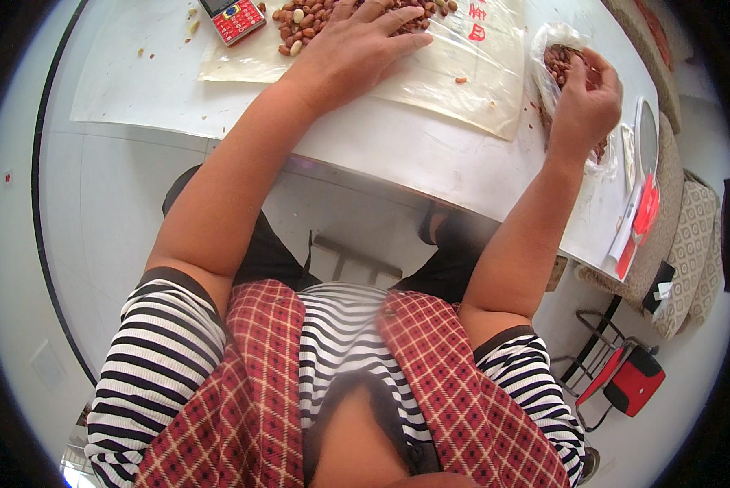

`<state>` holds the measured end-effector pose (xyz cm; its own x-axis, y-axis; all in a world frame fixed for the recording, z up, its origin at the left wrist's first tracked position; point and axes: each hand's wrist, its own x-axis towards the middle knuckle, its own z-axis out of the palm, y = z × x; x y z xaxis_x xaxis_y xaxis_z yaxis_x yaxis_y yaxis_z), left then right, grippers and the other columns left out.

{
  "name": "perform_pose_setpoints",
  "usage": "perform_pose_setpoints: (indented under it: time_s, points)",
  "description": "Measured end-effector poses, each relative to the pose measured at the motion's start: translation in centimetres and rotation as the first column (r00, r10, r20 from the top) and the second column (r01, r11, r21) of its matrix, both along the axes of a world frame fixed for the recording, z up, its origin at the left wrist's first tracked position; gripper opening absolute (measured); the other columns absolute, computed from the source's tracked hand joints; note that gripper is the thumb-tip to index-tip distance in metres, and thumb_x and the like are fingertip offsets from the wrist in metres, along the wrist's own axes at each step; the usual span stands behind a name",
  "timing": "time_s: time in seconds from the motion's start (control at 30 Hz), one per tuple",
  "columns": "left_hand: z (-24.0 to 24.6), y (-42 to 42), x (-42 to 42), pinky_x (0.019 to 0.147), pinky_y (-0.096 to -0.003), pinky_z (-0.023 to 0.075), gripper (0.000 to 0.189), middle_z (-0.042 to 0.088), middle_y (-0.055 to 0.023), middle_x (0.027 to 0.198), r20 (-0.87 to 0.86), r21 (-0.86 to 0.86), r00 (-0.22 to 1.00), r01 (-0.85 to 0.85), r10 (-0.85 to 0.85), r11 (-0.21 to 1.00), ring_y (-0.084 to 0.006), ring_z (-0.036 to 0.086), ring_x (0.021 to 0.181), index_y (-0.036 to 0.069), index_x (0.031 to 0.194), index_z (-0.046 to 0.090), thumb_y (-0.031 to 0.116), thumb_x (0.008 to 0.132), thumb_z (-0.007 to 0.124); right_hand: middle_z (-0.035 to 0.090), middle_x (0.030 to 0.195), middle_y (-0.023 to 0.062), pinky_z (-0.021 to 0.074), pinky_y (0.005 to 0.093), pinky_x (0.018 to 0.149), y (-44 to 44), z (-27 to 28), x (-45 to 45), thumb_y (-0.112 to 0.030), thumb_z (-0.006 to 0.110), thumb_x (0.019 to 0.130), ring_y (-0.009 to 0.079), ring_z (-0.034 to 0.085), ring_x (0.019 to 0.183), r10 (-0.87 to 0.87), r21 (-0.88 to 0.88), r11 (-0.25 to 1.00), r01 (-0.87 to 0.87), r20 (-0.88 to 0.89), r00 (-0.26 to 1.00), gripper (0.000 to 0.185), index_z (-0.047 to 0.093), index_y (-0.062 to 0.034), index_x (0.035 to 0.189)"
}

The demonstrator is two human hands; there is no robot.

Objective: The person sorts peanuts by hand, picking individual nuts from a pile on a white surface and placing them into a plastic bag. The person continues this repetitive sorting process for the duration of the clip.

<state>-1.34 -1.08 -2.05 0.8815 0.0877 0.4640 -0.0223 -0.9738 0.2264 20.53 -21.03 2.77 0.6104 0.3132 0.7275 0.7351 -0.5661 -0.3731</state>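
Note:
My left hand (371, 46) lies on a pile of shelled peanuts (307, 19) with its fingers spread and palm down. Most of the nuts are reddish-brown, and a few are pale. Under the pile is a yellowish clear plastic sheet (450, 113) bearing red writing. At the right, my right hand (591, 91) is over a white plastic bag (539, 55) with its mouth open. Darker reddish nuts (558, 61) show inside the bag beside my fingertips. The fingers of that hand are curled, and whether they pinch a nut is hidden.
A red keypad phone (237, 23) rests at the sheet's upper left. A white oval handheld object (646, 137) and a red item (646, 207) lie along the table's (353, 137) right edge. Beyond stand a patterned sofa (694, 244) and a red-black folding chair (633, 378).

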Motion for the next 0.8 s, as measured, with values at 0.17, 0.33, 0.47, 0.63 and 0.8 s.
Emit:
perform_pose_setpoints:
  time_s: [0.17, 0.33, 0.47, 0.63, 0.8]
  points:
    - [1.0, 0.4, 0.9, 0.117, -0.0555, 0.0331, 0.016, 0.067, -0.0079, 0.129, 0.131, -0.001, 0.991, 0.029, -0.029, 1.000, -0.0311, 0.053, 0.134, 0.008, 0.098, 0.074, 0.013, 0.083, 0.073, 0.071, 0.096, 0.0118, 0.0581, 0.0397, 0.079, 3.6, -2.0, -4.5, -0.009, 0.072, 0.092, 0.0259, 0.071, 0.088, 0.474, -0.010, 0.870, -0.492, -0.254, 0.843, 0.012, 0.075, -0.0087, 0.104]
    - [1.6, 1.0, 1.2, 0.106, -0.0494, 0.0413, 0.007, 0.074, -0.0050, 0.109, 0.312, -0.075, 0.950, -0.002, 0.025, 0.997, -0.0280, 0.063, 0.118, 0.008, 0.084, 0.073, 0.014, 0.081, 0.072, 0.067, 0.095, 0.0128, 0.0547, 0.0443, 0.082, 6.2, -3.2, -9.9, -0.005, 0.075, 0.084, 0.0354, 0.065, 0.094, 0.668, -0.047, 0.712, -0.701, -0.263, 0.696, 0.013, 0.069, -0.0078, 0.095]
    - [1.7, 2.1, 0.9, 0.103, -0.0467, 0.0430, 0.008, 0.075, -0.0055, 0.105, 0.352, -0.097, 0.931, -0.065, 0.095, 0.993, -0.0302, 0.065, 0.112, 0.011, 0.084, 0.075, 0.014, 0.081, 0.069, 0.067, 0.098, 0.0107, 0.0545, 0.0435, 0.083, 6.9, -3.1, -12.1, -0.004, 0.074, 0.082, 0.0333, 0.064, 0.100, 0.735, -0.087, 0.636, -0.767, -0.234, 0.636, 0.016, 0.069, -0.0092, 0.096]
    - [1.6, 2.9, 0.0, 0.104, -0.0494, 0.0426, 0.012, 0.075, -0.0134, 0.106, 0.341, -0.132, 0.927, -0.117, 0.155, 0.984, -0.0351, 0.064, 0.113, 0.006, 0.090, 0.077, 0.012, 0.086, 0.068, 0.067, 0.101, 0.0092, 0.0562, 0.0423, 0.086, 7.3, -3.8, -14.2, -0.005, 0.071, 0.083, 0.0320, 0.064, 0.102, 0.751, -0.165, 0.597, -0.785, -0.229, 0.619, 0.013, 0.069, -0.0087, 0.095]
    - [2.0, 3.2, -0.9, 0.102, -0.0489, 0.0446, 0.012, 0.074, -0.0164, 0.106, 0.322, -0.174, 0.938, -0.072, 0.126, 0.982, -0.0382, 0.064, 0.110, 0.004, 0.093, 0.076, 0.010, 0.086, 0.069, 0.066, 0.100, 0.0111, 0.0562, 0.0438, 0.085, 8.0, -4.6, -13.8, -0.005, 0.065, 0.088, 0.0332, 0.065, 0.101, 0.706, -0.231, 0.636, -0.736, -0.211, 0.676, 0.009, 0.069, -0.0077, 0.095]
